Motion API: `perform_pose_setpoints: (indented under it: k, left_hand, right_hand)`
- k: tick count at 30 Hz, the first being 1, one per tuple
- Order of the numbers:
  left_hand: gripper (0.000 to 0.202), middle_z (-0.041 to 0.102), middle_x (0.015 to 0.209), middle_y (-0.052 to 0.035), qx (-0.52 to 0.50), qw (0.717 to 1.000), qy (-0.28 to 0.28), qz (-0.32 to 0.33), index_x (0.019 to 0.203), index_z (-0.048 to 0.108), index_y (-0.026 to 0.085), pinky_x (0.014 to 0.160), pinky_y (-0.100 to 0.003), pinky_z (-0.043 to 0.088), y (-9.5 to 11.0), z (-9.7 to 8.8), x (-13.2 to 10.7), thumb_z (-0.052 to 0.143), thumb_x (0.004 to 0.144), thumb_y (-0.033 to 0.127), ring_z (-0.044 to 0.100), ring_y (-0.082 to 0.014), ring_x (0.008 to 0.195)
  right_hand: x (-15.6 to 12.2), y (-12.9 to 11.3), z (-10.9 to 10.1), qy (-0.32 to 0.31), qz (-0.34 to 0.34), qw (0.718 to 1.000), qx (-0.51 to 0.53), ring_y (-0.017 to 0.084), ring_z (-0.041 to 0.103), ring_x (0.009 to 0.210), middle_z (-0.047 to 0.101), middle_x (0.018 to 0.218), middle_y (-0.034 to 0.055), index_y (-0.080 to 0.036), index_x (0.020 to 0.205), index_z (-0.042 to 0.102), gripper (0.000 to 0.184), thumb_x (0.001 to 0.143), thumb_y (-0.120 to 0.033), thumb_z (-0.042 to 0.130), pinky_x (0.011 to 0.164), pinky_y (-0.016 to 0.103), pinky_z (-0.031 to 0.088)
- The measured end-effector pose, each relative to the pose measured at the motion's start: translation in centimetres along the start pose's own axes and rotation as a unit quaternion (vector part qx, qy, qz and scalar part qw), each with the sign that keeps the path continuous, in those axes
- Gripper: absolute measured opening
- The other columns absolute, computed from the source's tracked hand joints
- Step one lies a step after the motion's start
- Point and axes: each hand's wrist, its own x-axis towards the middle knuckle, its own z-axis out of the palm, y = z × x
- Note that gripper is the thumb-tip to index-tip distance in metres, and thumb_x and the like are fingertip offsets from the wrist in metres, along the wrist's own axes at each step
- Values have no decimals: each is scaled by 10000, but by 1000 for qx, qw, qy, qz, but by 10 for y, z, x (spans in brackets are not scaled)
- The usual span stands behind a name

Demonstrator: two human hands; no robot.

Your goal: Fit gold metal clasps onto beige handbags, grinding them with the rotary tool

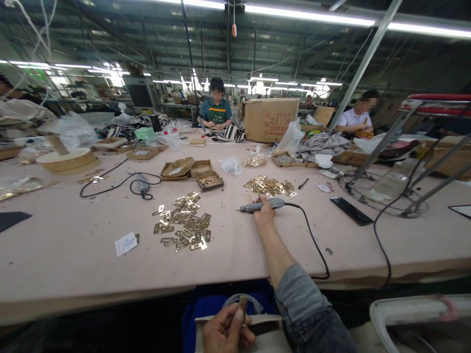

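Observation:
My right hand is closed around a grey corded electric screwdriver, its thin tip pointing left over the table. Low in front of my body, my left hand pinches a small brass-coloured metal plate between thumb and fingers. Just beneath that hand lies a beige piece, partly hidden, with a dark opening. A scattered pile of gold rectangular metal frames is left of the screwdriver. Beyond the tool sits a second heap of gold metal parts.
A small cardboard box holds tiny parts. Another grey corded tool, a paper label, a black phone and a metal stand are on the table. One co-worker sits opposite, another at right.

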Motion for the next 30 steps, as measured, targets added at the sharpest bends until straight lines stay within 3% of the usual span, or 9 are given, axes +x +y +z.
perform_pose_setpoints:
  k: [7, 22, 30]
  left_hand:
    - [645, 721, 621, -99, 9, 1000, 5, 6, 851, 791, 135, 363, -263, 516, -2, 1, 1, 862, 588, 719, 630, -203, 377]
    - [625, 728, 628, -94, 13, 1000, 2, -2, 847, 796, 155, 358, -260, 524, 2, 1, 1, 868, 581, 716, 640, -205, 382]
    - [613, 730, 629, -96, 7, 1000, 2, 8, 847, 802, 144, 366, -251, 523, 3, 1, -1, 875, 593, 696, 641, -200, 389]
  right_hand:
    - [-1, 0, 0, -18, 4, 1000, 0, 122, 585, 608, 616, 763, -27, -191, 853, 493, 320, 753, -199, 797, 608, 307, 610]
    - [7, 2, -5, -21, 17, 1000, 16, 124, 566, 621, 599, 752, -22, -196, 844, 480, 295, 731, -113, 740, 593, 294, 597]
    - [7, -1, -9, -32, 22, 999, 16, 123, 579, 619, 619, 776, -17, -192, 859, 494, 276, 737, -149, 738, 595, 278, 583]
